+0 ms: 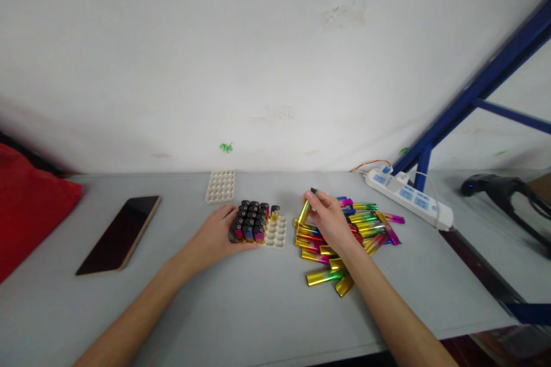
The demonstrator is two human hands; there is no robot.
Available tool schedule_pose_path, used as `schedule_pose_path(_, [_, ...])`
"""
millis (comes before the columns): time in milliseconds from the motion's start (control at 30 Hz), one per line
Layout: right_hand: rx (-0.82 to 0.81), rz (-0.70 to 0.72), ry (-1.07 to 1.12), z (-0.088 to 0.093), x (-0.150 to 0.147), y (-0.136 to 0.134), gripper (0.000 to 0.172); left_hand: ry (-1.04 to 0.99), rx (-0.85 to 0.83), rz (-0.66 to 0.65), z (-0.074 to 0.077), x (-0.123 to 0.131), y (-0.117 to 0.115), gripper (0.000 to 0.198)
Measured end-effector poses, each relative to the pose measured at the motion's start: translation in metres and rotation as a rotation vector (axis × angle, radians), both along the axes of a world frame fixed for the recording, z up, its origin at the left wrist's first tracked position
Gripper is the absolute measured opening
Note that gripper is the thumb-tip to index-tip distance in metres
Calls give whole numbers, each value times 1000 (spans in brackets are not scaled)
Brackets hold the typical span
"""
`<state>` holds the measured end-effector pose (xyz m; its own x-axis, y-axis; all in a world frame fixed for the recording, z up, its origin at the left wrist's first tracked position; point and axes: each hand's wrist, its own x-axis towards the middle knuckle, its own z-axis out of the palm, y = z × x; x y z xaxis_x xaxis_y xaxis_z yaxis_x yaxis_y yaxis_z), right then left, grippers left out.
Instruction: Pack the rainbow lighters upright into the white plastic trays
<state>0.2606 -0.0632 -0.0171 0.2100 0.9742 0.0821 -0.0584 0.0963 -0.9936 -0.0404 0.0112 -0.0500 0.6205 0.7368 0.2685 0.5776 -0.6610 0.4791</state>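
Note:
My left hand (217, 233) curls around the left side of a white tray (275, 235), its thumb along the near edge. Packed upright in the tray's left part are several lighters (252, 221) with black tops and shiny coloured bodies. One gold lighter (274, 214) stands beside them at the far row; the tray's right part shows bare round pockets. Between the fingers of my right hand (325, 212) is a gold lighter (304, 213), tilted, above the left edge of a loose pile of metallic lighters (321, 278). The pile is gold, green, magenta and blue, partly hidden by my right hand and forearm.
A second white tray (220, 186) with bare pockets lies near the wall. On the left are a phone (120, 235) and a red cloth-like thing (30, 206). A power strip (408, 195), a blue metal frame (465, 94) and a black device (508, 189) stand at right.

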Motion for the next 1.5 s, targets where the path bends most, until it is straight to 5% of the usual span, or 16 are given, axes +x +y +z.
schedule_pose_path(267, [-126,285,107,1,-32,-13,62,1,-21,-3,-1,0,-1,58])
schedule_pose_path(567, [-38,55,-378,-12,-32,-13,58,18,-36,-1,4,0,-3,57])
schedule_pose_path(1000, [70,88,-599,0,-30,-18,40,12,-24,-2,0,0,-1,59])
schedule_pose_path(1167, [272,73,-918,-1,-25,-20,39,18,-28,-11,1,0,-3,59])
schedule_pose_path(1500, [140,190,-1008,-17,-21,-16,30,57,-19,-2,0,0,-4,62])
